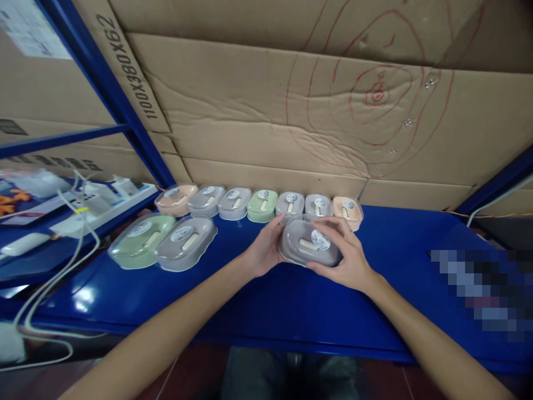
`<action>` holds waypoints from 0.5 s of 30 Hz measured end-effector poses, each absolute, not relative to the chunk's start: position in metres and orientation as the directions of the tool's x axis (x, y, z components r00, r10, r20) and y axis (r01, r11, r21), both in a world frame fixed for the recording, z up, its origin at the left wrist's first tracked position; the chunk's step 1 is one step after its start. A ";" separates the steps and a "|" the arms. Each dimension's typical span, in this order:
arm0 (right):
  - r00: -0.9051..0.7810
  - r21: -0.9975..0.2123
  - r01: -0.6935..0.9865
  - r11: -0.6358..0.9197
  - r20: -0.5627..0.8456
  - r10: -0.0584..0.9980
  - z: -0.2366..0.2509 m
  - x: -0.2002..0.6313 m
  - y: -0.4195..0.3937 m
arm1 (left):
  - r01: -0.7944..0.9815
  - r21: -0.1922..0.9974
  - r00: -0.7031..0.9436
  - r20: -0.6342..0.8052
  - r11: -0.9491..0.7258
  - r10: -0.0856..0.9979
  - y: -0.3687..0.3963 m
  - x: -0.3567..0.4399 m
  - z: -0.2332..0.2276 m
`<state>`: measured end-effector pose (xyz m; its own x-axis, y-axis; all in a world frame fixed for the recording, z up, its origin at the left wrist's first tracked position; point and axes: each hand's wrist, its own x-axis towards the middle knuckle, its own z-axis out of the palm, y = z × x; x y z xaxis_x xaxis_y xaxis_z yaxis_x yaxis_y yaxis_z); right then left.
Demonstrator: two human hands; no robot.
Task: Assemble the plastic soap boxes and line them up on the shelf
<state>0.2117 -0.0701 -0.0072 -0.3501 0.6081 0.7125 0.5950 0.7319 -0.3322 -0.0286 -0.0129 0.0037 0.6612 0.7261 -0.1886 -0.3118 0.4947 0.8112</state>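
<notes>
Between my two hands is a grey soap box [293, 240] with a clear domed lid, a round label and a small pale bar on top. My left hand [266, 247] grips its left end. My right hand [347, 253] wraps round its right end, fingers over the top edge and thumb along the near side. Behind it, similar boxes stand in a row by the cardboard, among them a green box [256, 210] and an orange box [353, 218]. Nearer on the left sit another green box [125, 250] and a grey box [195, 256], side by side.
The blue table [266, 311] ends at a front edge close to my body. Cardboard [250, 111] with red rings drawn on it walls the back. At left are a blue metal post [137, 139], a white power strip [108, 208] and loose white cables [62, 278]. A blurred patch covers the right side.
</notes>
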 end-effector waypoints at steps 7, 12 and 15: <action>-0.326 -0.421 0.598 0.682 0.650 0.687 -0.014 0.207 -0.072 | -0.344 0.814 0.633 -0.168 0.469 0.756 -0.016 -0.025 0.004; -0.309 -0.430 0.598 0.676 0.655 0.690 -0.012 0.205 -0.073 | -0.347 0.850 0.591 -0.129 0.396 0.796 -0.021 -0.023 0.004; -0.311 -0.424 0.593 0.684 0.663 0.681 -0.014 0.204 -0.072 | -0.326 0.877 0.564 -0.121 0.354 0.817 -0.022 -0.022 0.004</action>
<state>0.2039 -0.0723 -0.0142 -0.3112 0.6809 0.6629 0.5931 0.6842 -0.4244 -0.0221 -0.0221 0.0038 0.5636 0.8172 -0.1208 -0.3258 0.3543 0.8765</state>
